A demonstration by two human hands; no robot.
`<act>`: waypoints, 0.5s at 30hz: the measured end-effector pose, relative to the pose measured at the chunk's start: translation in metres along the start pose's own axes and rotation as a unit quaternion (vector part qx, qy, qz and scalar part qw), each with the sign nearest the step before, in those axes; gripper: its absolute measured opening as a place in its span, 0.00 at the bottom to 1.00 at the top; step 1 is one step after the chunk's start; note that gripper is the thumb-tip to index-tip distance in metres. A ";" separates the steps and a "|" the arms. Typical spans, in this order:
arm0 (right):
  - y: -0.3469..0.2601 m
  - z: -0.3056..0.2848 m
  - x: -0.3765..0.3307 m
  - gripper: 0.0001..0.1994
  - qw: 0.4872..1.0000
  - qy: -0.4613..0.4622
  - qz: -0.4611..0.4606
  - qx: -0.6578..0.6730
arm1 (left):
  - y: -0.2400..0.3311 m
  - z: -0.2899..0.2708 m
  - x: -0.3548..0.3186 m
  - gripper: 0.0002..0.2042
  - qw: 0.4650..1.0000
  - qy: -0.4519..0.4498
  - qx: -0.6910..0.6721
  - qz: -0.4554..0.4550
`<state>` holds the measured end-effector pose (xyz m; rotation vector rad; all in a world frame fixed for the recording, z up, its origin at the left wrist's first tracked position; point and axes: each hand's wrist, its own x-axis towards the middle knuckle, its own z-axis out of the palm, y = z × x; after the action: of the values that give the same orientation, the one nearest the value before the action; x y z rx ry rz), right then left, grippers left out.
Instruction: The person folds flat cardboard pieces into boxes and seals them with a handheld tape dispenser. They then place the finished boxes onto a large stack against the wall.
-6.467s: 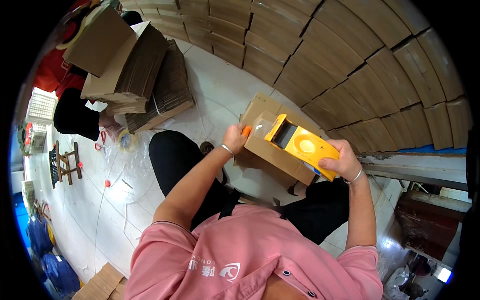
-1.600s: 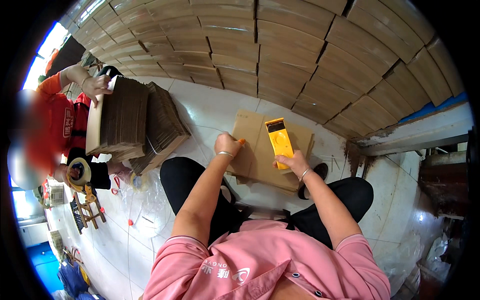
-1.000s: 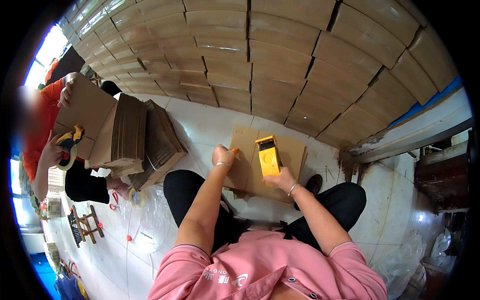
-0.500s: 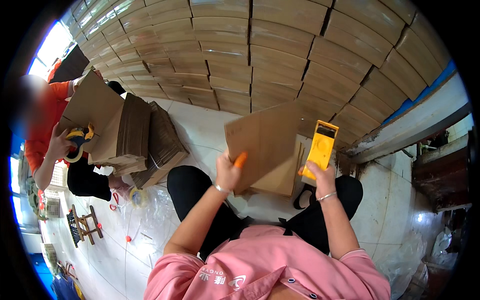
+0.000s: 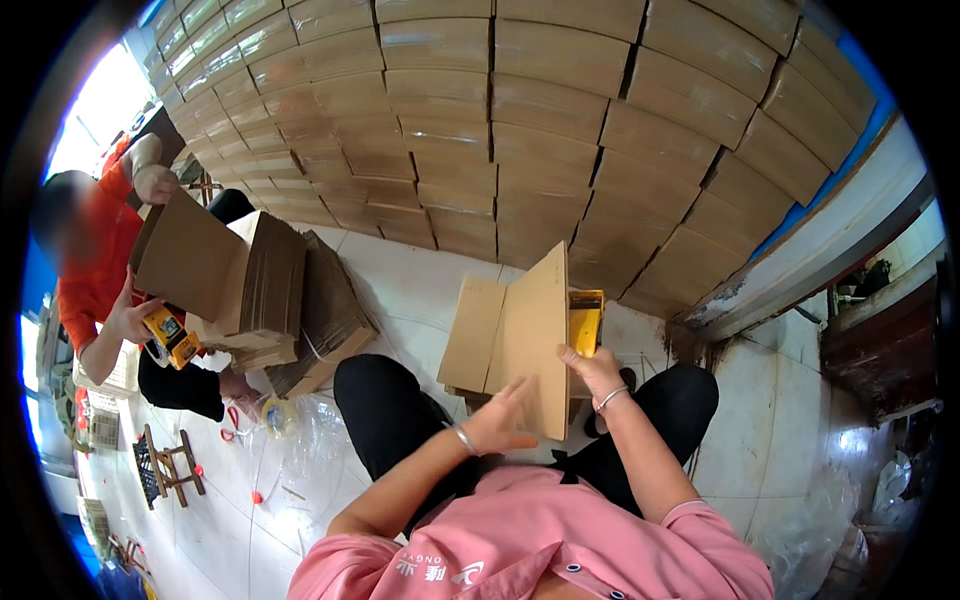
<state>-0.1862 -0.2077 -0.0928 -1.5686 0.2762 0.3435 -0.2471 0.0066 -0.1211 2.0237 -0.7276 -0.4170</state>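
A brown cardboard piece [image 5: 537,340] stands on edge between my knees, with a flat panel [image 5: 470,325] spreading out on its left side. My right hand [image 5: 594,371] is closed around a yellow tape dispenser [image 5: 586,328] just right of the upright panel. The thumb of that hand lies close to the board's edge, and the dispenser's lower part is hidden by board and hand. By the lower left face of the board is my left hand [image 5: 500,420], slightly smeared by motion, its fingers stretched out and holding nothing.
A wall of stacked cartons [image 5: 440,100] rises ahead. On the left, a person in orange [image 5: 110,235] handles cardboard and a yellow tape dispenser [image 5: 172,335] beside stacked flat cardboard [image 5: 275,275]. A small wooden stool [image 5: 172,467] and clear plastic [image 5: 310,410] lie left; a doorway frame [image 5: 800,255] stands right.
The cardboard has swung from a slant to upright. My left hand has let go of its side and moved down; my right hand has brought the dispenser left and down behind the board.
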 end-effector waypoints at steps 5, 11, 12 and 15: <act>-0.009 0.015 0.015 0.26 0.998 -0.031 -0.033 -0.038 | 0.010 -0.088 0.071 0.41 0.908 0.212 -0.348 -0.100; -0.034 0.044 0.021 0.32 0.982 -0.037 -0.076 -0.167 | -0.029 -0.105 0.139 0.41 0.944 0.202 -0.256 -0.043; -0.032 0.042 0.022 0.31 0.986 -0.045 -0.080 -0.142 | -0.031 -0.105 0.137 0.41 0.929 0.171 -0.325 -0.047; -0.030 0.038 0.024 0.27 0.991 -0.066 -0.085 -0.077 | -0.037 -0.108 0.134 0.42 0.950 0.178 -0.252 -0.053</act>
<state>-0.1546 -0.1682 -0.0745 -1.6996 0.0124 0.3407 -0.0725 0.0062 -0.0970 1.5918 -0.2532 -0.2545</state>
